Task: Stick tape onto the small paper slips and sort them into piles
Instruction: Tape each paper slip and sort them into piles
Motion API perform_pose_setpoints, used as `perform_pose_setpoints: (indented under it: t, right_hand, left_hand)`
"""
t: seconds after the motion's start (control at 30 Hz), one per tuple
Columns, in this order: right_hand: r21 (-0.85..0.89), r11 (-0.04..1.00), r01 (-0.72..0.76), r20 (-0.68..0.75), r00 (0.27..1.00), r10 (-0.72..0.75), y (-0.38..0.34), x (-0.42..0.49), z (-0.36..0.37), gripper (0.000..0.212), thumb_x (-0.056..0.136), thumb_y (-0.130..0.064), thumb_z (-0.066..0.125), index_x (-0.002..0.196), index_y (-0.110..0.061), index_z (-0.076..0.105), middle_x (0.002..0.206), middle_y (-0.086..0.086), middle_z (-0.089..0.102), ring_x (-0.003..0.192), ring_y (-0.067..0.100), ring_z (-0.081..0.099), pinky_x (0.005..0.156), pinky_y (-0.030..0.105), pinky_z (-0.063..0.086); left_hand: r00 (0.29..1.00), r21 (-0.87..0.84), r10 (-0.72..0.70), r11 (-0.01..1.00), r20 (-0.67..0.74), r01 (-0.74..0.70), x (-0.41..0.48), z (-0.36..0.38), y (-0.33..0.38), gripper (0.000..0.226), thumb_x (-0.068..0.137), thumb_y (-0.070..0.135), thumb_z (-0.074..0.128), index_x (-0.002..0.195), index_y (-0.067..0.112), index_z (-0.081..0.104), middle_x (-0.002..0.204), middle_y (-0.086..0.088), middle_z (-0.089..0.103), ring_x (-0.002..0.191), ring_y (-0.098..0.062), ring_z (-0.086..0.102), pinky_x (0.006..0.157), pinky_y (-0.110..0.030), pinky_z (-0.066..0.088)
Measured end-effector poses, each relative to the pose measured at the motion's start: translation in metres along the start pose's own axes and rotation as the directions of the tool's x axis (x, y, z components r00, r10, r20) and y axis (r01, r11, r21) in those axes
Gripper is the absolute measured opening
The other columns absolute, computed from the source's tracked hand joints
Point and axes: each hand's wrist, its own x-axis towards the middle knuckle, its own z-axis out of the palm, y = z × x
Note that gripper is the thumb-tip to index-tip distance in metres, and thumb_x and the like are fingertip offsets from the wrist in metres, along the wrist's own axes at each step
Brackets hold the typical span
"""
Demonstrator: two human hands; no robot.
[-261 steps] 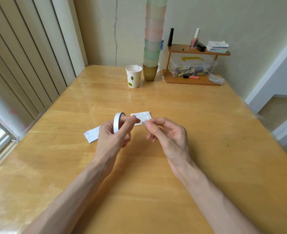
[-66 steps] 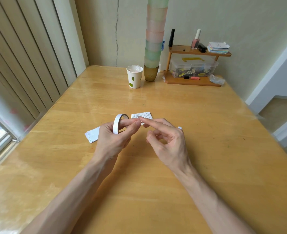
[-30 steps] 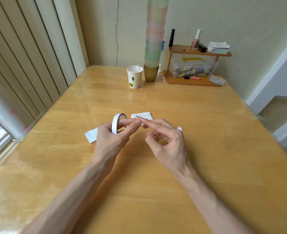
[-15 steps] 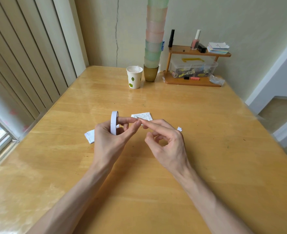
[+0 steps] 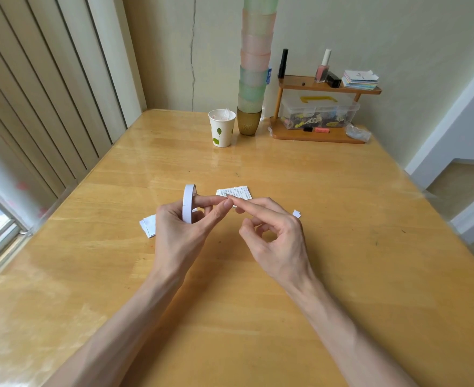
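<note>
Compared with the frames a second or two earlier, the tape roll (image 5: 189,203) now stands upright and nearly edge-on instead of showing as an open ring. At far left, a small pile of white slips (image 5: 147,226) lies flat on the wooden surface (image 5: 258,317), partly hidden behind the left hand (image 5: 180,236). That hand grips the roll, with fingers curled about the ring and its forefinger and thumb reaching rightward. A printed slip (image 5: 238,192) lies flat just beyond the meeting fingertips. The right hand (image 5: 276,244) extends its forefinger to touch the left fingertips, while its other fingers curl toward the palm. Whether a tape end is caught between the tips cannot be told at this size. A tiny white scrap (image 5: 296,213) lies just right of the right hand. Along the far edge stand a paper cup (image 5: 221,132), a tall stack of tinted cups (image 5: 254,68) and a wooden shelf (image 5: 316,136).
</note>
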Motion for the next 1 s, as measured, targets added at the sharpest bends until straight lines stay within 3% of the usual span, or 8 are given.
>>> perform_pose_setpoints:
  t: [0.17, 0.33, 0.53, 0.8, 0.87, 1.0]
  right_hand:
    - [-0.016, 1.000, 0.010, 0.000, 1.000, -0.010, 0.0020, 0.0005, 0.0004, 0.048, 0.088, 0.000, 0.060, 0.125, -0.026, 0.076, 0.108, -0.014, 0.071, 0.073, 0.017, 0.066, 0.066, 0.017, 0.047]
    - [-0.057, 0.997, 0.044, -0.010, 0.999, -0.044, 0.0046, 0.0001, 0.0023, 0.050, 0.087, 0.001, 0.060, 0.126, -0.026, 0.075, 0.106, -0.013, 0.070, 0.071, 0.018, 0.064, 0.064, 0.022, 0.049]
    - [-0.049, 0.998, 0.029, -0.002, 1.000, -0.029, 0.0052, 0.0003, 0.0018, 0.049, 0.088, 0.000, 0.060, 0.127, -0.025, 0.075, 0.108, -0.011, 0.071, 0.073, 0.019, 0.066, 0.064, 0.022, 0.048]
    - [-0.035, 0.999, 0.011, 0.002, 1.000, -0.011, 0.0034, 0.0008, 0.0011, 0.050, 0.088, 0.000, 0.059, 0.127, -0.027, 0.075, 0.108, -0.012, 0.071, 0.074, 0.019, 0.067, 0.065, 0.020, 0.048]
    - [-0.031, 1.000, 0.005, 0.001, 1.000, -0.005, 0.0034, 0.0008, 0.0009, 0.050, 0.088, 0.000, 0.059, 0.127, -0.027, 0.075, 0.107, -0.012, 0.071, 0.074, 0.020, 0.066, 0.065, 0.020, 0.048]
    - [-0.022, 1.000, 0.000, 0.004, 1.000, 0.000, 0.0027, 0.0005, 0.0009, 0.050, 0.088, 0.001, 0.060, 0.127, -0.027, 0.075, 0.107, -0.012, 0.071, 0.074, 0.020, 0.066, 0.065, 0.020, 0.048]
  left_hand:
    - [1.000, 0.032, 0.012, 0.999, -0.003, -0.012, 0.0002, 0.0004, -0.0001, 0.004, 0.082, 0.035, 0.085, 0.080, 0.031, 0.084, 0.061, 0.008, 0.046, 0.061, -0.021, 0.033, 0.055, -0.030, 0.028]
    - [1.000, 0.032, 0.006, 0.999, 0.000, -0.006, -0.0007, 0.0001, -0.0005, 0.004, 0.083, 0.034, 0.084, 0.081, 0.031, 0.084, 0.062, 0.007, 0.048, 0.065, -0.023, 0.038, 0.063, -0.037, 0.034]
    - [1.000, 0.043, -0.009, 0.999, 0.008, 0.008, 0.0003, 0.0009, -0.0012, 0.005, 0.085, 0.032, 0.083, 0.081, 0.030, 0.085, 0.061, 0.009, 0.051, 0.065, -0.020, 0.039, 0.060, -0.033, 0.034]
    - [1.000, 0.030, -0.021, 0.999, 0.019, 0.021, 0.0002, 0.0009, 0.0040, 0.007, 0.086, 0.033, 0.082, 0.082, 0.028, 0.085, 0.080, -0.031, 0.058, 0.065, -0.019, 0.040, 0.061, -0.034, 0.034]
    - [0.999, 0.020, -0.034, 0.999, 0.022, 0.033, 0.0000, 0.0006, 0.0035, 0.009, 0.086, 0.034, 0.083, 0.083, 0.026, 0.085, 0.078, -0.029, 0.058, 0.062, -0.016, 0.039, 0.059, -0.028, 0.034]
    - [0.998, 0.002, -0.050, 0.999, 0.024, 0.050, 0.0001, -0.0001, 0.0006, 0.012, 0.086, 0.031, 0.082, 0.083, 0.020, 0.085, 0.069, -0.009, 0.053, 0.053, -0.008, 0.034, 0.052, -0.015, 0.032]
